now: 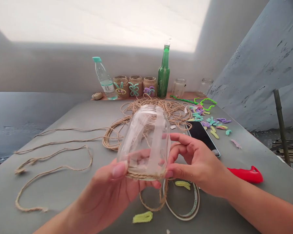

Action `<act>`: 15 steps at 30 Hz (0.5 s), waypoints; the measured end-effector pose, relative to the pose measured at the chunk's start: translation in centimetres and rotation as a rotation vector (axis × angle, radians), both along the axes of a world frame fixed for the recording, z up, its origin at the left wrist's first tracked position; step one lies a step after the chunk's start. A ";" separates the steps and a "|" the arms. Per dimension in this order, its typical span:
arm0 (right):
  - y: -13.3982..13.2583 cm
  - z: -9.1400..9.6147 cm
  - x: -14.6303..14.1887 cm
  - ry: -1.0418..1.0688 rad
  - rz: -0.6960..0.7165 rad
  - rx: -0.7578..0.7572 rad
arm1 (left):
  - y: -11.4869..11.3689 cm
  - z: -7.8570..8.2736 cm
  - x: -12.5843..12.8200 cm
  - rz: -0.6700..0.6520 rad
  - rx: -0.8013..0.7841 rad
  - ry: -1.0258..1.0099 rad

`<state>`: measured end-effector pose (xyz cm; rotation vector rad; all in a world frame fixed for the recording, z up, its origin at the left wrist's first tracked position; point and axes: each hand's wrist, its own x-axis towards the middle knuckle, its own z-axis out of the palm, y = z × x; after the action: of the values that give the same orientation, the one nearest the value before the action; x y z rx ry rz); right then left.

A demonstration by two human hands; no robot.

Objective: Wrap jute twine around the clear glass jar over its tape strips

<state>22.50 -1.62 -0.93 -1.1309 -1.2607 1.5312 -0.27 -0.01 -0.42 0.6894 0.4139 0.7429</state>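
We note left hand [109, 191] and right hand [197, 162] closed around a light, slippery, fragile glass jar [144, 143], safest held by its twine wrap [145, 176]

Single view logged from a head-worn camera, aimed forward and downward along a grey table [51, 130]. The left hand [109, 191] and right hand [197, 165] are captured close to the lens, in the lower frame; the far wall [63, 68] is recorded well away, across the upper frame.
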 end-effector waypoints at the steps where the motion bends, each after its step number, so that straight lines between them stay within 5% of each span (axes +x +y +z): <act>1: 0.0 0.0 0.0 0.024 0.004 -0.017 | 0.0 0.0 0.1 -0.010 -0.001 -0.005; 8: 0.2 0.6 -0.1 0.037 0.047 -0.073 | 0.0 0.0 0.1 -0.040 0.029 0.046; 15: 0.0 0.5 -0.3 -0.004 0.085 -0.050 | 0.1 -0.4 -0.3 0.099 0.143 0.257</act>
<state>22.21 -1.66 -0.39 -1.1255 -1.2940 1.6323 -0.57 0.10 -0.77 0.9087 0.6371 0.7850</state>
